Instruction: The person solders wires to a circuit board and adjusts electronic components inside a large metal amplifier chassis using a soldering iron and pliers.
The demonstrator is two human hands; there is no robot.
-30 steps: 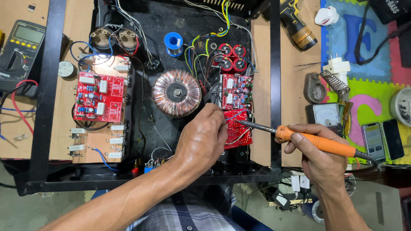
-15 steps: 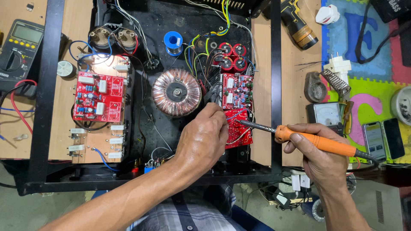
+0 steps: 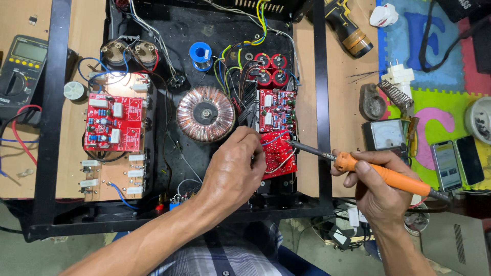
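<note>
My right hand grips an orange-handled soldering iron, its metal tip resting on the upper right corner of a small red circuit board. My left hand rests on the left side of that board, fingers pinched around a thin wire at the board's top edge. The board lies inside a black open chassis, just below another red board with several red capacitors behind it. A copper toroidal transformer sits directly left of my left hand.
A third red board sits on the wooden panel at left, with a multimeter beyond it. A blue solder spool lies in the chassis. At right are a cordless drill, soldering stand, analog meter and two phones.
Both hands hold almost still; the iron tip stays on the small red board and my left fingers stay at the wire.
</note>
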